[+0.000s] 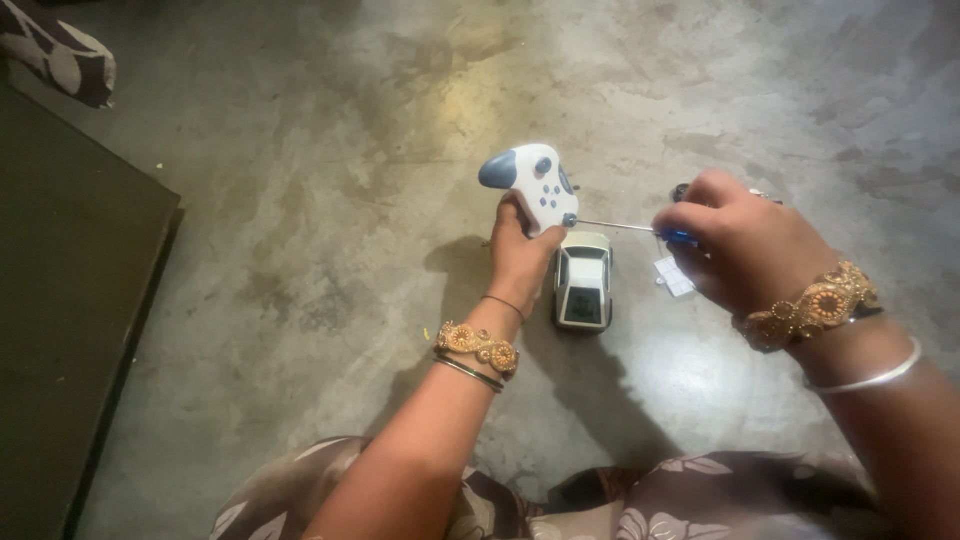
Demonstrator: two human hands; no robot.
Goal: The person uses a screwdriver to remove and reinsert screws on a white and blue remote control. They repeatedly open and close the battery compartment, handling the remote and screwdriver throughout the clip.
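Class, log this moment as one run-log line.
left hand: holds white controller | right hand: holds screwdriver, tip at controller | toy car: on concrete floor

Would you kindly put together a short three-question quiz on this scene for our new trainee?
1. True or false: the left hand holds the white remote controller above the floor.
2. What does the right hand hold? A) scissors B) a blue-handled screwdriver C) a pen
3. Fill in: the toy car rests on the concrete ____, below the controller.

Key: 1 true. 2 B; its tip meets the controller's lower right edge. 3 floor.
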